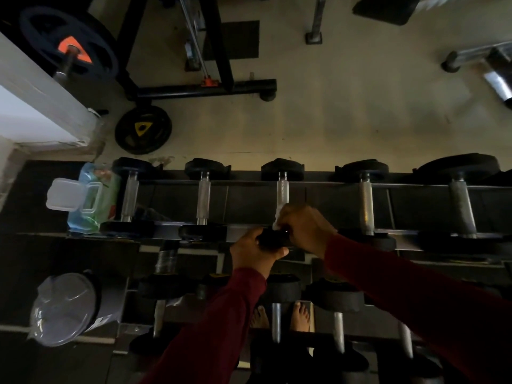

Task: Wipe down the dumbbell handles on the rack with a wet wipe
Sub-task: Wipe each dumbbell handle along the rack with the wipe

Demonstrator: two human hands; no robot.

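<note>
L hand (253, 249) grips the near head of the middle dumbbell (282, 189) to steady it while R hand (303, 227) has its fingers curled, pinching a wipe (278, 217) round the handle's near end, top rack (318, 184) tier at 12 o'clock; wipe pack (94, 200) open at 9, dim gym floor (332, 120) beyond.

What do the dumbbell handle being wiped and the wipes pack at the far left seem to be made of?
The dumbbell handle looks like bare metal: silvery, with a fine knurled texture catching light. The wipes pack seems soft printed plastic film, crinkled and glossy, with a stiffer translucent plastic flip lid standing open.
</note>
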